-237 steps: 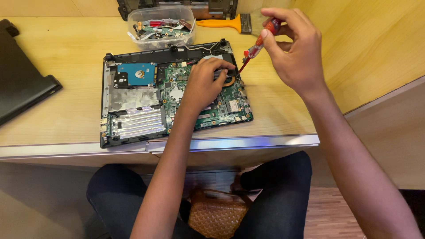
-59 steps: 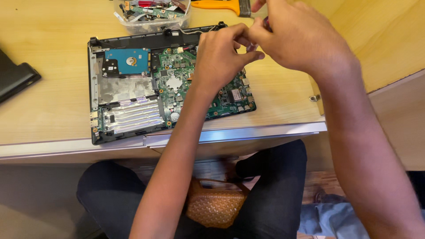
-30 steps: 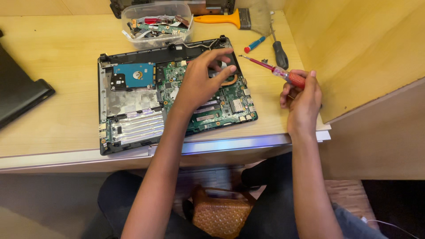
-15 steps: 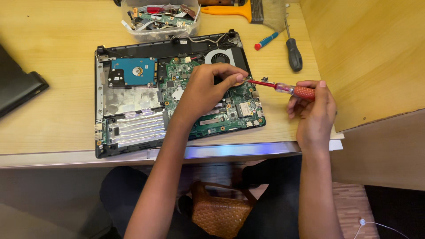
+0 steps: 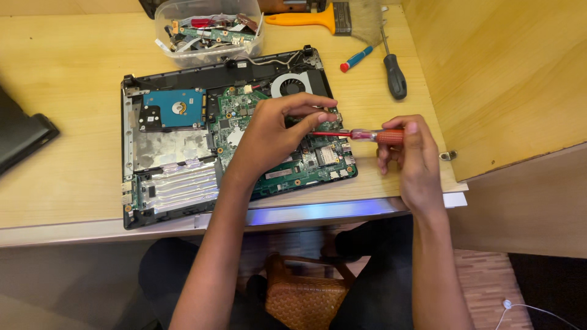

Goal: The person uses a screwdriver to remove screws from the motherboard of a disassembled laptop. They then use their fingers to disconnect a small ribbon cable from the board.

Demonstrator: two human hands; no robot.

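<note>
pale wooden desk [image 5: 67,91] between wooden side panel [image 5: 507,79] and edge

Clear plastic container [image 5: 183,52], rounded rectangle, lidless, at far edge of the surface [image 5: 61,91], just behind the opened laptop base [image 5: 131,183]; holds small green circuit boards and red bits.

Blue rectangular label [image 5: 173,109] on the hard drive, upper left bay of the laptop base, with a round silver spot at its centre; print too small to tell.

Small white sticker [image 5: 327,154] on a module near the right end of the green motherboard [image 5: 293,174], just below the red screwdriver shaft.

No signs, no lit screens in view.
</note>
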